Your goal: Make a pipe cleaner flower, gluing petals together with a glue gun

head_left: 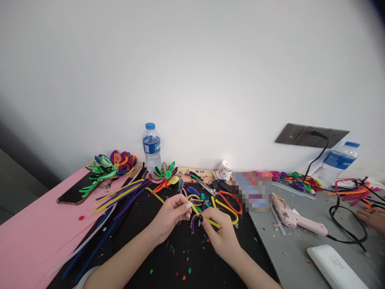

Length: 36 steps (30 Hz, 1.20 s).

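Above the black mat [168,261], my two hands meet over a yellow pipe cleaner [195,209]. My left hand [168,216] pinches one part of it between thumb and fingers. The fingertips of my right hand [221,230] are closed on it just to the right, and a yellow length runs out past them. Behind and beneath lie purple, green and blue pipe cleaner pieces [193,228], partly hidden by my fingers. Scissors with orange handles [239,206] rest just beyond my right hand. A pipe cleaner flower [165,173] stands behind my left hand.
Loose pipe cleaners [120,196] and a phone [70,192] lie left. Against the wall are a water bottle [152,146] and a paper cup [224,170]. Rightward are a pink glue gun [309,224], its black cord, a white device [333,265] and another person's hand [373,218].
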### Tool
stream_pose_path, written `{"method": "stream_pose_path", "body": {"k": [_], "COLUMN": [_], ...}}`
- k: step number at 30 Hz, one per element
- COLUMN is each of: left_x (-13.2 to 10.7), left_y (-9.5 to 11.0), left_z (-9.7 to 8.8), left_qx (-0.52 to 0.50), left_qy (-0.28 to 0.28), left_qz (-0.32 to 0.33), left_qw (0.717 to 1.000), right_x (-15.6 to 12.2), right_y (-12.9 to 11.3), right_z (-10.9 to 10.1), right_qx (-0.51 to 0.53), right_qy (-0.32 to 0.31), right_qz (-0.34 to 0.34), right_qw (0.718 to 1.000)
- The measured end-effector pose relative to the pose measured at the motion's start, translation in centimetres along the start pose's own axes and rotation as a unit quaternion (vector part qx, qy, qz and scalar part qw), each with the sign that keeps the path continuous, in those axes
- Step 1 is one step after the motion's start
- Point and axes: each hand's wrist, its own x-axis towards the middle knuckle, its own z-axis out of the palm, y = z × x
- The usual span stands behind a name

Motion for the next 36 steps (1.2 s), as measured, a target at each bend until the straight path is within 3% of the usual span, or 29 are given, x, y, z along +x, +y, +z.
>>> {"method": "stream_pose_path", "body": {"k": [3,7,10,15,20,26,33,36], "left_x": [0.1,0.6,0.7,0.5,0.2,0.2,0.5,0.6], "left_y": [0.1,0.4,0.6,1.3,1.6,1.4,0.6,0.6], "left_z": [-0.1,-0.8,-1.2,-1.4,-1.1,-1.2,-1.0,-0.8], "left_qx": [0.037,0.178,0.304,0.486,0.516,0.493,0.309,0.232], "left_qy": [0.001,-0.018,-0.038,-0.065,-0.117,-0.118,0.005,0.04], "left_qz": [-0.005,-0.001,0.047,0.143,0.166,0.162,0.097,0.088], "left_qw": [0.999,0.984,0.951,0.86,0.832,0.847,0.946,0.968], "right_x": [0.0,0.4,0.9,1.0,1.0,1.2,1.1,0.9], "right_y": [0.2,0.8,1.1,1.4,1.4,1.4,1.3,1.1], "right_z": [-0.1,-0.9,-1.5,-1.8,-2.2,-2.5,-2.1,-1.6], "right_qx": [-0.018,-0.046,-0.063,-0.092,-0.113,-0.109,-0.069,-0.053], "right_qy": [-0.011,-0.005,-0.034,-0.075,-0.112,-0.119,-0.099,-0.101], "right_qz": [-0.009,-0.002,-0.011,-0.032,-0.034,-0.035,-0.013,-0.009], "right_qw": [1.0,0.999,0.997,0.992,0.987,0.986,0.993,0.993]}}
